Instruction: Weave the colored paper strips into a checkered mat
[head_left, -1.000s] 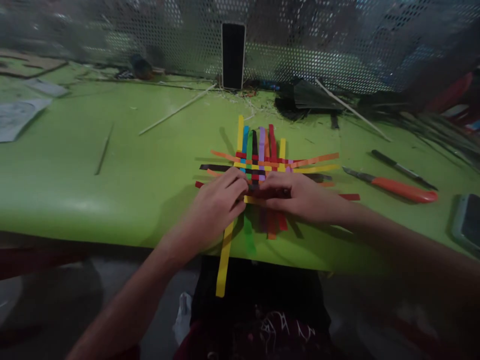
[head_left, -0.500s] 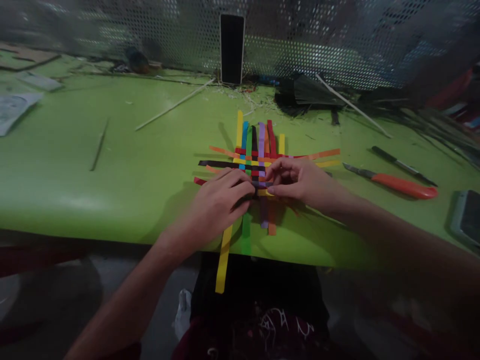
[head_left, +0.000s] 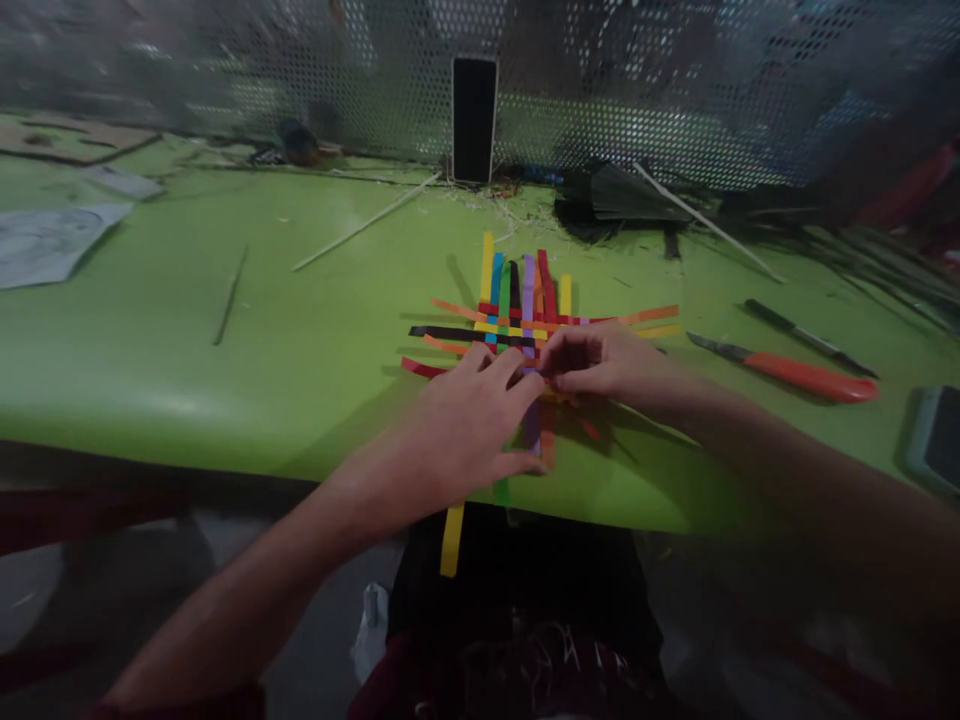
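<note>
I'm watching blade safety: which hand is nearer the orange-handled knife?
The right hand, at the woven strips, left of the knife; the left hand is farther left, over those strips.

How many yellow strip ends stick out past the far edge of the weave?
2. One yellow end is at the left of the far edge of the weave, the other yellow end at its right. None looks hidden there.

1. Craft workshop, indicated by a green-covered worktable (head_left: 150,350) before a perforated panel (head_left: 375,110).
2. Cutting tool: red-orange-handled knife (head_left: 810,375).
3. Worked material: interlaced coloured strips (head_left: 529,300).
4. Debris: pale shavings (head_left: 509,211) and thin sticks (head_left: 367,222) toward the rear.
</note>
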